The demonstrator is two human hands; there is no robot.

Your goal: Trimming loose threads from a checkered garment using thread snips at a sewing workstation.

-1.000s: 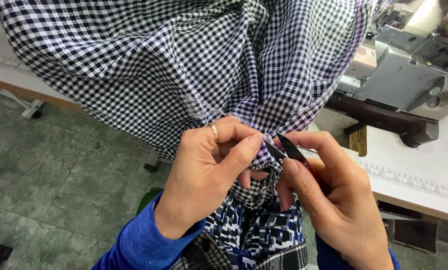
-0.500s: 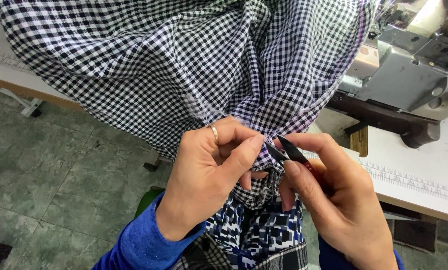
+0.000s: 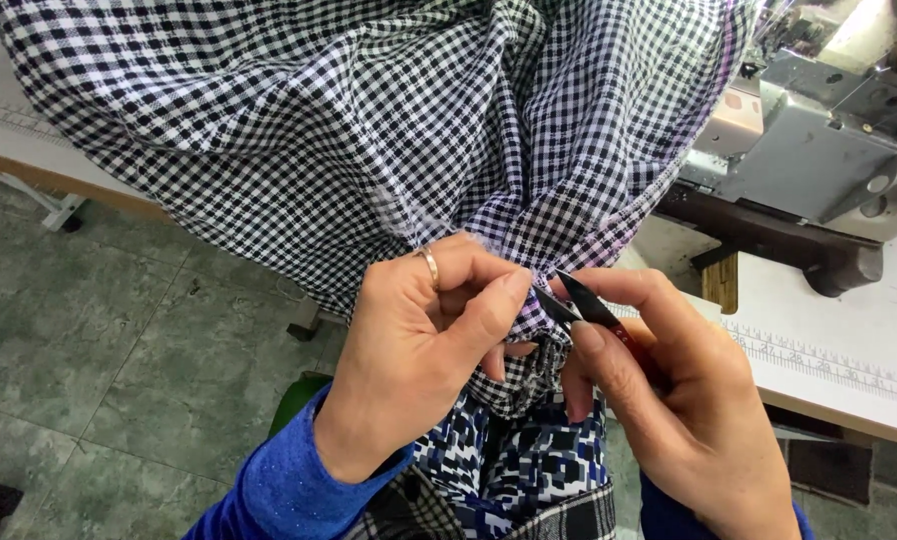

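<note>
Left hand closed in a pinch grip on a bunched fold of black-and-white checked fabric, thumb pressed against the forefinger with the cloth caught between. A gold ring on one finger of that hand. Right hand closed around small thread snips, held between thumb and forefinger, dark blades slightly parted and pointing toward the left grip. Blade tips right at the gathered fold, just beside the left thumb tip; touching the cloth or not, cannot tell. A reddish part of the snips showing under the right fingers.

Above both grips, the checked fabric spreading wide and draping over the tabletop, filling most of the upper view. Below the grips, the pinched fold ending in a crumpled gather, and under that a blue, black and white patterned garment. Blue sleeves on both forearms.

Beyond the right grip, up and away, a grey sewing machine standing on the pale tabletop, well apart from the snips. A printed ruler strip along the tabletop edge, near the right hand's knuckles. To the far side of the left grip and lower, green-grey floor tiles.
</note>
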